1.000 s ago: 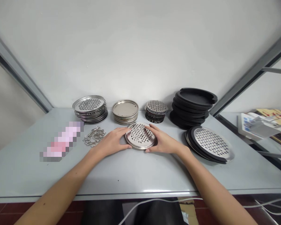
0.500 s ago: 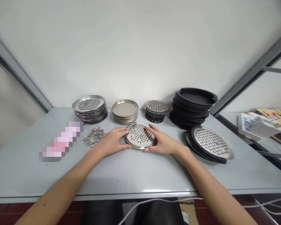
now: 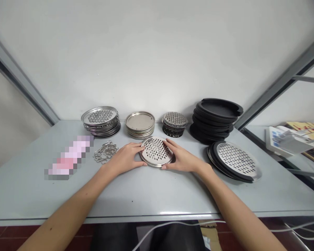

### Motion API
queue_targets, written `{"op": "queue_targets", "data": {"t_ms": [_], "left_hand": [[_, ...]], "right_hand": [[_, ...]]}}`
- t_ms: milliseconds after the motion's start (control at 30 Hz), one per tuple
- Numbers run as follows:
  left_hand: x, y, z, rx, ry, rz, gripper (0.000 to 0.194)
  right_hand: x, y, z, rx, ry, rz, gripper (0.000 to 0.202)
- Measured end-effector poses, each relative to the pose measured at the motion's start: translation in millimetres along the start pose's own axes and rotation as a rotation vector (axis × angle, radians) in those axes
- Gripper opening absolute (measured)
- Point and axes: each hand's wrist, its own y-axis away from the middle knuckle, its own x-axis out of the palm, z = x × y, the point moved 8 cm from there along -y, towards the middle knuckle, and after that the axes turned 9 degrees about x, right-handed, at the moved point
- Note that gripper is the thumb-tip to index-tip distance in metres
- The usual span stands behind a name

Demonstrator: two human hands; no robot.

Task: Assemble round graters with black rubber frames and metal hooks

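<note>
1. A round perforated metal disc [image 3: 156, 151] is seen lying flat on the grey bench [image 3: 146, 195], at its middle, just in front of the back row of stacks. Being circular, it has no long axis; its slotted holes run in rows, and a raised rim rings it.
2. The disc is flanked by both hands: the left hand [image 3: 125, 158] is laid against its left edge, the right hand [image 3: 181, 158] against its right edge, so that the disc lies between the fingers, inward of each palm. Neither hand can be called nearer (both touch the rim).
3. The fingers [image 3: 170, 143] are held loosely spread and gently curved around the rim, cupping rather than pinching it; the disc is framed by them but not lifted, and rests on the bench.
4. The disc is of bright, brushed steel, thin and stiff-looking, with a smooth lip.
5. Just left of the left hand, a small heap of wire clips [image 3: 105, 151] is shown, thin and shiny.
6. Behind, four stacks are ranged along the wall: perforated trays [image 3: 101, 120], plain metal plates [image 3: 140, 124], small perforated discs [image 3: 174, 122] on a dark base, and matte black rings [image 3: 216, 118] (rubber or plastic, it cannot be told).
7. To the right, an assembled perforated plate in a black ring [image 3: 235, 160] is seen, well apart from the hands.
</note>
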Motion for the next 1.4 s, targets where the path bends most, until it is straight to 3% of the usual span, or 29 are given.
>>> {"op": "queue_targets", "data": {"t_ms": [500, 767, 867, 1067, 1400], "left_hand": [[3.1, 2, -2, 0.074, -0.111, -0.016, 0.059], [-3.9, 0, -7, 0.066, -0.145, -0.022, 0.058], [-6.0, -1, -6, 0.038, -0.136, -0.035, 0.056], [-9.7, -1, -6, 0.028, -0.095, -0.059, 0.052], [-16.5, -2, -9, 0.017, -0.033, -0.081, 0.052]], "right_hand": [[1, -2, -3, 0.002, -0.011, -0.031, 0.115], [-3, -1, -2, -0.030, -0.052, -0.027, 0.114], [-6, 0, 0, -0.048, -0.055, -0.057, 0.103], [-17, 0, 6, -0.083, -0.049, -0.161, 0.062], [-23, 1, 10, -0.136, -0.090, -0.212, 0.054]]}}
